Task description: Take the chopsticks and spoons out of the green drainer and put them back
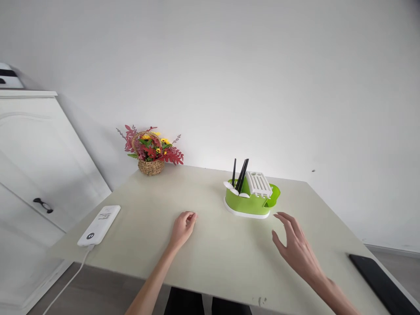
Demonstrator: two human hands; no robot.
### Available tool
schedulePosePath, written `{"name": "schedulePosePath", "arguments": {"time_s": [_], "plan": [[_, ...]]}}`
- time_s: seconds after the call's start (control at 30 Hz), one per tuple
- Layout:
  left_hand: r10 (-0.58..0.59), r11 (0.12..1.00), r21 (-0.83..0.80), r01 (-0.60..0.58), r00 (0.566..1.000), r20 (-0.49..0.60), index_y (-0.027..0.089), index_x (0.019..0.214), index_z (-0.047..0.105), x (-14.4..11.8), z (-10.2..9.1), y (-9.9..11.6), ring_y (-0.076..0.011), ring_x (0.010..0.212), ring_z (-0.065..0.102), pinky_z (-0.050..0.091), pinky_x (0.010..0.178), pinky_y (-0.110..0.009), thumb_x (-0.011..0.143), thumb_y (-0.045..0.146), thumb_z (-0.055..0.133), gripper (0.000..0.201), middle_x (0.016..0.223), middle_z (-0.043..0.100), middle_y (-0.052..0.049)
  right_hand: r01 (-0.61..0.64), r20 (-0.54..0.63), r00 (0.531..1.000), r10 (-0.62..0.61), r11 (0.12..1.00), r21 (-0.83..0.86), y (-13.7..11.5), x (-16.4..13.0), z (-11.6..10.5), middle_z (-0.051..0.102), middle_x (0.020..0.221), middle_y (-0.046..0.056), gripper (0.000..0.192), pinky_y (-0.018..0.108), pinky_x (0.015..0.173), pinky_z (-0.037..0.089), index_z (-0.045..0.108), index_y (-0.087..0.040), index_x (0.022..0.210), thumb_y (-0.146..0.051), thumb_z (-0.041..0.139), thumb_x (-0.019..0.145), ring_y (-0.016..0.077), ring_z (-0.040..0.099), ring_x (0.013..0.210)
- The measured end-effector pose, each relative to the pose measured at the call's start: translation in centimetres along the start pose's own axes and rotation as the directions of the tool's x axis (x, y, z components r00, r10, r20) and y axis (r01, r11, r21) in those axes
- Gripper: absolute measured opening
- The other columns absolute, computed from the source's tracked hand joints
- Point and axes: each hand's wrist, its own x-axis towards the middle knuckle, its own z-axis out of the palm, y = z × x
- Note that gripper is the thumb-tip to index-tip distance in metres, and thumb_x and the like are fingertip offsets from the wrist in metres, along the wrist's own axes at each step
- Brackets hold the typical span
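Observation:
A green utensil holder [244, 204] with a white base stands toward the back right of the table. Black chopsticks [242, 176] poke up from its left part, and several white spoons [234, 191] hang over its front rim. On its right side sits a white slotted rack [259, 183]. My right hand [293, 245] hovers just in front and to the right of the holder, thumb and fingers apart, holding nothing. Loosely curled, my left hand [184, 228] rests on the table left of the holder with its fingers together; nothing shows in it.
A wicker basket [151, 167] of artificial flowers [154, 146] stands at the back left. Near the left edge lies a white power bank [100, 224] with a cable [70, 280]. A black phone [382, 280] is at the right edge. A white cabinet [39, 166] adjoins the table [210, 258].

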Motion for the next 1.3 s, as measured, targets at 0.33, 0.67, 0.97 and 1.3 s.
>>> {"name": "schedulePosePath", "arguments": {"time_s": [0.33, 0.67, 0.97, 1.3], "plan": [[-0.001, 0.998, 0.065, 0.002, 1.0, -0.02, 0.024, 0.084, 0.07, 0.2, -0.2, 1.0, -0.0236, 0.082, 0.072, 0.056, 0.08, -0.034, 0.1, 0.059, 0.047, 0.045, 0.087, 0.077, -0.007, -0.009, -0.009, 1.0, 0.008, 0.988, -0.154, 2.0, 3.6, 7.1, 0.041, 0.159, 0.024, 0.063, 0.059, 0.112, 0.043, 0.027, -0.017, 0.16, -0.051, 0.027, 0.107, 0.0383, 0.022, 0.157], [-0.017, 0.997, 0.077, 0.017, 1.0, -0.009, 0.025, 0.083, 0.068, 0.1, -0.4, 1.0, -0.0229, 0.082, 0.07, 0.053, 0.082, -0.034, 0.102, 0.055, 0.048, 0.041, 0.087, 0.075, -0.006, -0.153, -0.046, 0.988, 0.146, 0.956, -0.249, 3.0, 5.1, 8.0, 0.048, 0.154, 0.028, 0.064, 0.051, 0.101, 0.053, 0.041, -0.008, 0.151, -0.051, 0.023, 0.107, 0.0353, 0.031, 0.155], [-0.033, 0.995, 0.096, 0.034, 0.999, -0.013, 0.024, 0.083, 0.068, 0.3, -0.3, 1.4, -0.023, 0.081, 0.07, 0.054, 0.077, -0.033, 0.102, 0.057, 0.048, 0.043, 0.084, 0.074, -0.006, -0.23, -0.016, 0.972, 0.235, 0.935, -0.271, 8.6, 6.3, 7.0, 0.046, 0.156, 0.026, 0.068, 0.045, 0.075, 0.064, 0.032, -0.009, 0.157, -0.051, 0.022, 0.106, 0.0343, 0.027, 0.156], [-0.091, 0.994, 0.066, 0.091, 0.996, -0.004, 0.023, 0.086, 0.068, 0.5, -0.4, 1.4, -0.022, 0.083, 0.07, 0.054, 0.077, -0.031, 0.101, 0.058, 0.048, 0.043, 0.088, 0.075, -0.005, -0.33, 0.065, 0.932, 0.358, 0.907, -0.264, 15.9, 7.9, 5.5, 0.042, 0.16, 0.024, 0.076, 0.053, 0.092, 0.061, 0.038, -0.005, 0.154, -0.056, 0.015, 0.103, 0.0307, 0.02, 0.159]]}}
